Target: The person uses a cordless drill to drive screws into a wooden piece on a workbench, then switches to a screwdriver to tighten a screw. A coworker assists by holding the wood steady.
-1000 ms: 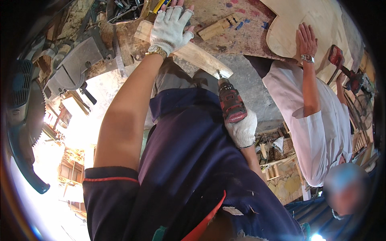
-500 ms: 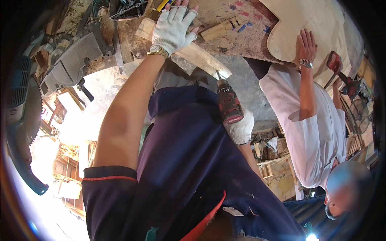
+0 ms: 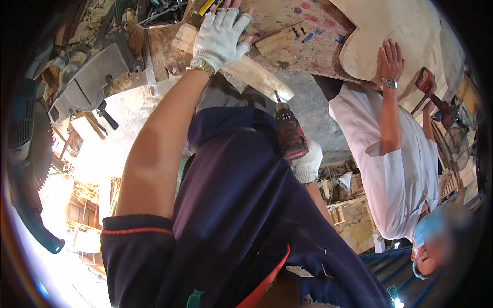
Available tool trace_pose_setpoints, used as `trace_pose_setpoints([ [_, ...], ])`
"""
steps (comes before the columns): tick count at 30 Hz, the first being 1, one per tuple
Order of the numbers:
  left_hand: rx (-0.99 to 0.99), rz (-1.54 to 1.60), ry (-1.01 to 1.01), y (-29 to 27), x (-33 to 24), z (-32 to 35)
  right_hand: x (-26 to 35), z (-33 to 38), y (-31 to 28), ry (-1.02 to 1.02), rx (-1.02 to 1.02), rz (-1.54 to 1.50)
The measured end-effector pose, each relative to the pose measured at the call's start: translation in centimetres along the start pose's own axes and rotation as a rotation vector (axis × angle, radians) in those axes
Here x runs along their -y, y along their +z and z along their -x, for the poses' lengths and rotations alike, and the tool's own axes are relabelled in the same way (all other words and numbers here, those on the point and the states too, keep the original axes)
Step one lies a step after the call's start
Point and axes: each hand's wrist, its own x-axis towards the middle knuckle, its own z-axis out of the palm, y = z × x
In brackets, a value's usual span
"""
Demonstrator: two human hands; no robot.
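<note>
My left hand (image 3: 221, 37), in a white fingerless glove, presses flat with fingers spread on a pale wooden board (image 3: 259, 76) that lies slantwise on the workbench, its near end jutting past the bench edge. My right hand (image 3: 308, 163), gloved too, is wrapped round the grip of a red and black cordless drill (image 3: 291, 134); the drill body hides most of its fingers. The drill's bit meets the board's near end, at its narrow end face or close to it. Whether the bit turns cannot be made out.
A short wood piece (image 3: 280, 38) lies right of my left hand on the stained workbench (image 3: 318, 54). A toothed circular saw (image 3: 38, 149) stands at far left. At right a co-worker (image 3: 382, 128) rests a hand on a large plywood sheet (image 3: 390, 25), near another red power tool (image 3: 436, 97).
Hardly anything differs. The whole view has shifted slightly; my left hand still lies on the board and the drill keeps its place at the board's end.
</note>
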Motion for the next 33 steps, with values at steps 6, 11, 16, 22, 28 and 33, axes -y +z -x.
trace_pose_setpoints([
  [6, -0.034, -0.002, 0.004, 0.0, -0.1, 0.2, 0.0, -0.3, 1.3, -0.017, -0.061, -0.279],
  [11, -0.023, -0.028, -0.021, 0.2, -0.1, 0.2, 0.9, 0.1, 0.7, -0.216, -0.207, 0.024],
  [16, 0.008, -0.106, -0.031, 1.1, 0.2, 0.1, 2.9, 0.4, -1.2, -0.192, -0.150, 0.063],
  [22, -0.105, -0.035, 0.024, 2.0, 0.7, 0.6, 2.3, 4.9, -4.2, -0.313, -0.294, -0.046],
  [28, -0.184, -0.018, 0.047, 1.9, 0.7, 0.6, -0.4, 8.3, -3.3, 0.115, -0.216, -0.838],
  [33, -0.284, 0.045, 0.226, 1.0, 1.1, 1.4, -2.8, 8.6, 0.2, 0.080, -0.146, -1.480],
])
